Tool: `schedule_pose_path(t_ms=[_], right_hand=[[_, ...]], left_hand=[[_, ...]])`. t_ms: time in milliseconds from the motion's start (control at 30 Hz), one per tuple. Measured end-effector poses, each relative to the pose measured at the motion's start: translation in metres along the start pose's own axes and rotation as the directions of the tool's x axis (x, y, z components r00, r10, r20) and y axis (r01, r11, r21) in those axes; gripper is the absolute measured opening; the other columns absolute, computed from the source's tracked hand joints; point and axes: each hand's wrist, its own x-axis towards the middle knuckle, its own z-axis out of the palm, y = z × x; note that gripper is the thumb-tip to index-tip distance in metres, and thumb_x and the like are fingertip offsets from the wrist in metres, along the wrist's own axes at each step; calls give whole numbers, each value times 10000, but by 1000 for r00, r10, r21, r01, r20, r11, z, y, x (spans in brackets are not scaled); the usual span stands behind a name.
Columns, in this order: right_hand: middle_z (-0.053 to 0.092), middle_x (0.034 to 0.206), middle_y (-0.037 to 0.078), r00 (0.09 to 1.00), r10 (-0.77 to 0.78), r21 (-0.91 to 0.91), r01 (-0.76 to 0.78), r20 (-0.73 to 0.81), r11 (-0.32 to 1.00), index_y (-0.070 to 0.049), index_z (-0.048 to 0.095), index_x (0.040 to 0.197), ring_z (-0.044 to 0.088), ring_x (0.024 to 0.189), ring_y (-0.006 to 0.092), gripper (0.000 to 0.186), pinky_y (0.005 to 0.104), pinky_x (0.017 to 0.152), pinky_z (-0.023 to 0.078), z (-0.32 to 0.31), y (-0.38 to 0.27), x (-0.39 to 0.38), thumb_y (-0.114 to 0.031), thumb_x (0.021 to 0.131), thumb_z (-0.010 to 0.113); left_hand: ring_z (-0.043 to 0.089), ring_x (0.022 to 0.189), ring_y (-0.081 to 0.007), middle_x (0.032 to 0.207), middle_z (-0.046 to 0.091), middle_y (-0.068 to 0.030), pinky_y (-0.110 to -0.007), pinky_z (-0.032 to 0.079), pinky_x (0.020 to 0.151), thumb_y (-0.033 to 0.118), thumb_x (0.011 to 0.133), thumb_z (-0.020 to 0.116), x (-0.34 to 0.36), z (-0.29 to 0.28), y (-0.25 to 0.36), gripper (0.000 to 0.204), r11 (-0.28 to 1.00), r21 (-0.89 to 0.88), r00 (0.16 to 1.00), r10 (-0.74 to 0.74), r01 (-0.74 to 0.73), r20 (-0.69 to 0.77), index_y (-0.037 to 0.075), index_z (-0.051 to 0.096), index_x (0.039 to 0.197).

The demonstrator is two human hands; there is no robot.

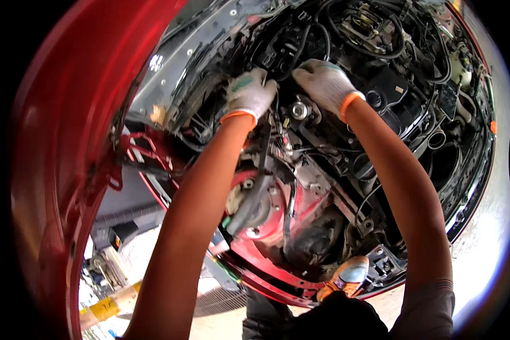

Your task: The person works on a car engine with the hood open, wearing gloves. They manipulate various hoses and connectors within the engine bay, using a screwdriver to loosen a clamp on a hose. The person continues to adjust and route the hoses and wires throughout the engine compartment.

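Note:
Both of my hands wear white knit gloves with orange cuffs and reach deep into the engine bay of a red car. My left hand [249, 95] is closed, its thumb to the right, low among dark parts beside the engine. My right hand [326, 86] is closed too, fingers curled down and leftward next to a black hose [304, 46] that runs between the hands. What either hand grips is hidden by the gloves. Just below and between them sits a round metal fitting [299, 110]. A black engine cover [386, 90] lies right of my right hand.
The raised red hood [68, 141] stands along the left. Nearer me is a red strut tower [275, 212] with a grey hose [249, 207] across it. Black hoses [399, 48] loop over the engine's far side. An orange and grey shoe [348, 275] shows at the front edge.

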Motion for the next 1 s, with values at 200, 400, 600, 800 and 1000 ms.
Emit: schedule_pose_path(t_ms=[200, 400, 600, 800, 1000], right_hand=[[704, 1105, 242, 977, 65, -242, -14, 203, 970, -36, 718, 1094, 685, 1045, 407, 291, 424, 921, 547, 35, -4, 86, -200, 888, 596], [705, 853, 178, 749, 564, 461, -660, 348, 593, 1, 726, 1026, 695, 811, 271, 556, 425, 707, 529, 74, -3, 134, -525, 861, 652], [684, 742, 129, 835, 481, 560, -542, 269, 627, 32, 717, 866, 639, 670, 248, 528, 380, 673, 509, 90, 7, 137, -491, 823, 660], [597, 634, 68, 818, 508, 694, -532, 272, 485, -5, 660, 711, 506, 518, 177, 383, 322, 522, 408, 70, 5, 131, -379, 787, 688], [692, 893, 202, 909, 319, 514, -415, 267, 751, -99, 700, 1065, 660, 780, 340, 323, 407, 722, 513, 67, 19, 121, -348, 888, 594]], left_hand=[[514, 1251, -334, 1252, 650, -122, -473, 257, 1127, 447, 907, 577, 14, 39, 3, 426, 934, 341, 985, 50, -104, 164, 305, 653, 1301], [586, 1095, -272, 996, 707, -42, -462, 328, 1013, 384, 817, 703, 16, 71, -27, 195, 991, 7, 944, 127, -131, -305, 209, 748, 893], [587, 1079, -276, 992, 699, -51, -445, 344, 1014, 359, 823, 704, 16, 80, -27, 204, 984, -86, 877, 100, -158, -469, 176, 729, 908], [612, 1004, -327, 960, 699, -100, -473, 424, 925, 369, 817, 700, 17, 76, -28, 234, 984, -76, 877, 110, -163, -467, 149, 744, 884], [609, 1005, -311, 918, 708, -53, -461, 406, 968, 377, 829, 706, 16, 79, -27, 230, 987, -15, 845, 126, -157, -519, 162, 740, 902]])
